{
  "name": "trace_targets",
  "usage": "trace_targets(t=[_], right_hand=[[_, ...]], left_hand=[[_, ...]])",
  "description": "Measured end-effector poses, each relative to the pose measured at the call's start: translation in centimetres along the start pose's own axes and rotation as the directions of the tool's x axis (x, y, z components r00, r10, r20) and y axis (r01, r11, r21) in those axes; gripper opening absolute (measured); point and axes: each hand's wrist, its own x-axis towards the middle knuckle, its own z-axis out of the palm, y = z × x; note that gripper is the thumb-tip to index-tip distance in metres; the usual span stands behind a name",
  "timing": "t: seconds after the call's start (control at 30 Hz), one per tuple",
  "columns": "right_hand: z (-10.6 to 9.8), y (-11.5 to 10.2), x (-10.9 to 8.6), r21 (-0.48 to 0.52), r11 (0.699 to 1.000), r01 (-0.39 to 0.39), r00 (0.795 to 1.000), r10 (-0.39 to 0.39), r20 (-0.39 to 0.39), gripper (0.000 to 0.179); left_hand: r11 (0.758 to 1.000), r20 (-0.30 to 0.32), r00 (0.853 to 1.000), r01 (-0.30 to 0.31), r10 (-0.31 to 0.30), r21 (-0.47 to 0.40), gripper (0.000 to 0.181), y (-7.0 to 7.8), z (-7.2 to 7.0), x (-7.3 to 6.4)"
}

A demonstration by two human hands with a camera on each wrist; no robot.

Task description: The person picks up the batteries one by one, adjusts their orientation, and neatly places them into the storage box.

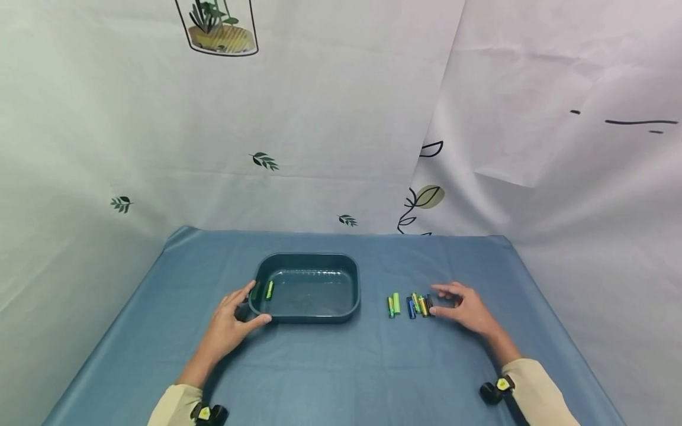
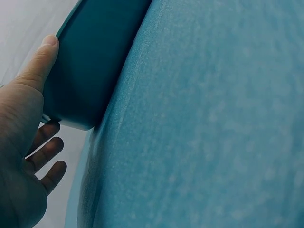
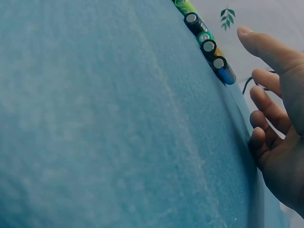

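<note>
In the head view, a dark teal rectangular tray [image 1: 314, 319] stands on the table with one green battery [image 1: 269, 290] lying in its left part. My left hand [image 1: 226, 328] spans the tray's near left corner, thumb against the front rim and fingers along the left side. The left wrist view shows the thumb [image 2: 45, 59] straight on the tray wall [image 2: 88, 66], the lower fingers free. To the right of the tray lies a pair of green batteries [image 1: 396, 303]. Beside them is a row of several mixed batteries [image 1: 412, 308]. My right hand [image 1: 466, 307] hovers at that row's right end, thumb and fingers apart, holding nothing.
A blue cloth [image 1: 341, 367] covers the table. White curtains [image 1: 341, 118] with leaf prints hang behind it and at the sides. Each wrist wears a dark strapped camera, such as the right wrist camera [image 1: 492, 393].
</note>
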Motion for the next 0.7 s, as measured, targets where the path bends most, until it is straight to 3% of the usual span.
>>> trace_targets(t=[0.7], right_hand=[[0.28,0.1,0.25,-0.075,0.997,0.013,0.998,-0.009,0.062,0.053]], left_hand=[[1.0,-0.013,1.0,0.0,-0.001,-0.01,0.094,0.2,-0.04,-0.1]])
